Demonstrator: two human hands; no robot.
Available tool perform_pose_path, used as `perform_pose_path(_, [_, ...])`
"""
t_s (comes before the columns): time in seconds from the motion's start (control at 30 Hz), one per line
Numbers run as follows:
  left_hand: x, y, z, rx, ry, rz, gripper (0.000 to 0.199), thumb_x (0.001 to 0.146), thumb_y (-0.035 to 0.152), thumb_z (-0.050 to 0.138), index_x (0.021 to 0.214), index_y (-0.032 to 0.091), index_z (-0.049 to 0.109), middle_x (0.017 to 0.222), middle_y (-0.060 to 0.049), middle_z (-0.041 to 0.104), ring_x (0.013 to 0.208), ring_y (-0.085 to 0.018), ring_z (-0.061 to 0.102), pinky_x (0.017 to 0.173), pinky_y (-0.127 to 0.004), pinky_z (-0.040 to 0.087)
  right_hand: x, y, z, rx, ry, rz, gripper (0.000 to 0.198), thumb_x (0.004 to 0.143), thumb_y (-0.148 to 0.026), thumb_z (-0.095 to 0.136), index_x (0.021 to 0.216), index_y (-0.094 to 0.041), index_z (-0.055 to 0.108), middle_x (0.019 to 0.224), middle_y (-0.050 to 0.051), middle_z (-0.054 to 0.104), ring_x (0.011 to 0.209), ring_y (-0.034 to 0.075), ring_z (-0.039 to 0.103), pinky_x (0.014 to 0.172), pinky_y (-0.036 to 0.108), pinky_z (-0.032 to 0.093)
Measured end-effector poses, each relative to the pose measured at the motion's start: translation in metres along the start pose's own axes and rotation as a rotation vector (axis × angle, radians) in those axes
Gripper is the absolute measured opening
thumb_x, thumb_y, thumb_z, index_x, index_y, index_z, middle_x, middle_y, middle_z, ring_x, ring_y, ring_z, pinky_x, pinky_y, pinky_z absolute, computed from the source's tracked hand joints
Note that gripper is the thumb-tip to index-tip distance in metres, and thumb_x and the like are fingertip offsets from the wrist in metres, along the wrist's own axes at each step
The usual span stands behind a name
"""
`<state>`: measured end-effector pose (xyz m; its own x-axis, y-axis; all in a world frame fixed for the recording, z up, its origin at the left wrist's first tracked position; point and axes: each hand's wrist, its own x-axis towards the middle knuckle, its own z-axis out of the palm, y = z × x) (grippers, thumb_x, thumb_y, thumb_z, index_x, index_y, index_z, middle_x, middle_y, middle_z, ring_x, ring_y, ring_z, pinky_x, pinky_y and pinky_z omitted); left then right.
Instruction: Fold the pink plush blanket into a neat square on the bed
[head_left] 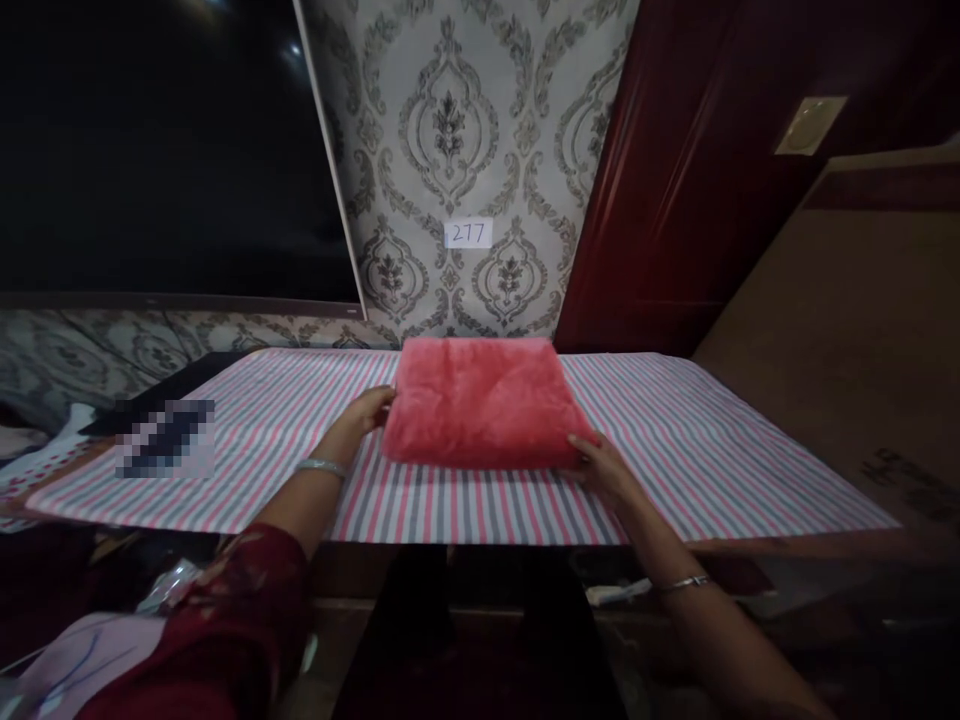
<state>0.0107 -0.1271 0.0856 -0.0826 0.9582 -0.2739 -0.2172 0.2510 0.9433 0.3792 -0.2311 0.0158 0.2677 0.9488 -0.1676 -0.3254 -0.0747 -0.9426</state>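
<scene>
A coral-pink plush blanket (480,405), folded into a thick rectangle, lies on the striped tablecloth (292,450) in the middle of the table. At its left side, my left hand (371,408) grips the edge, with the fingertips partly hidden against the pile. My right hand (604,470) holds the front right corner, thumb on top and the other fingers low at the side, partly out of sight. Both hands are closed on the blanket, one on each side.
A large dark television screen (172,150) stands at the back left. On the wall is a paper label (468,233) reading 277. A big cardboard box (840,350) rises at the right. A pixelated patch covers something at the table's left.
</scene>
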Motion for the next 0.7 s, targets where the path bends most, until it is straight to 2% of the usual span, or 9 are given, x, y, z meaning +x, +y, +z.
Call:
perform_pose_path(0.07, [0.001, -0.023, -0.007, 0.041, 0.049, -0.029, 0.018, 0.056, 0.018, 0.073, 0.068, 0.017, 0.06, 0.054, 0.001, 0.059, 0.047, -0.014, 0.053, 0.048, -0.025, 0.044, -0.002, 0.019, -0.012, -0.048, -0.009, 0.112, 0.035, 0.071, -0.03, 0.079, 0.1, -0.023, 0.06, 0.085, 0.002, 0.075, 0.066, 0.02, 0.07, 0.059, 0.034, 0.062])
perform_pose_path(0.17, [-0.008, -0.042, -0.018, 0.085, 0.095, 0.002, 0.027, 0.061, 0.035, 0.077, 0.076, 0.017, 0.062, 0.063, -0.001, 0.063, 0.052, -0.014, 0.054, 0.051, -0.024, 0.042, 0.001, 0.019, -0.024, -0.113, -0.012, 0.113, 0.024, 0.078, -0.036, 0.074, 0.093, -0.023, 0.061, 0.079, 0.003, 0.072, 0.061, 0.018, 0.067, 0.056, 0.031, 0.059])
perform_pose_path(0.3, [-0.032, -0.057, -0.032, 0.372, 0.141, 0.276, 0.051, 0.057, 0.062, 0.079, 0.078, 0.017, 0.066, 0.069, -0.001, 0.062, 0.064, -0.016, 0.055, 0.057, -0.026, 0.039, 0.011, 0.003, -0.028, -0.294, 0.03, -0.008, 0.03, 0.077, -0.048, 0.074, 0.082, -0.02, 0.063, 0.064, 0.001, 0.063, 0.052, 0.013, 0.057, 0.044, 0.021, 0.043])
perform_pose_path(0.37, [-0.042, -0.064, -0.036, 0.512, 0.122, 0.351, 0.06, 0.053, 0.071, 0.079, 0.076, 0.017, 0.067, 0.069, -0.001, 0.061, 0.066, -0.017, 0.052, 0.059, -0.028, 0.038, 0.016, 0.0, -0.024, -0.349, -0.006, -0.059, 0.035, 0.074, -0.053, 0.075, 0.079, -0.021, 0.062, 0.059, -0.001, 0.059, 0.049, 0.012, 0.052, 0.041, 0.021, 0.038])
perform_pose_path(0.47, [-0.048, -0.072, -0.038, 0.555, 0.082, 0.36, 0.067, 0.05, 0.073, 0.08, 0.084, 0.017, 0.068, 0.072, -0.002, 0.063, 0.068, -0.018, 0.054, 0.061, -0.029, 0.039, 0.021, -0.001, -0.017, -0.362, -0.063, -0.104, 0.037, 0.068, -0.051, 0.078, 0.079, -0.022, 0.059, 0.054, -0.005, 0.055, 0.044, 0.01, 0.046, 0.039, 0.021, 0.033])
perform_pose_path(0.6, [-0.043, -0.077, -0.037, 0.465, 0.078, 0.443, 0.062, 0.053, 0.069, 0.081, 0.084, 0.018, 0.065, 0.076, -0.001, 0.062, 0.072, -0.017, 0.055, 0.068, -0.028, 0.042, 0.024, -0.002, -0.012, -0.299, -0.021, -0.181, 0.035, 0.065, -0.043, 0.078, 0.086, -0.022, 0.06, 0.054, -0.006, 0.055, 0.044, 0.01, 0.046, 0.039, 0.021, 0.033])
perform_pose_path(0.7, [-0.042, -0.082, -0.039, 0.394, 0.084, 0.426, 0.059, 0.055, 0.066, 0.081, 0.086, 0.019, 0.064, 0.078, 0.0, 0.062, 0.074, -0.017, 0.055, 0.07, -0.027, 0.043, 0.02, 0.002, -0.017, -0.187, 0.022, -0.074, 0.027, 0.072, -0.043, 0.069, 0.084, -0.021, 0.058, 0.057, -0.003, 0.058, 0.047, 0.012, 0.052, 0.041, 0.022, 0.039])
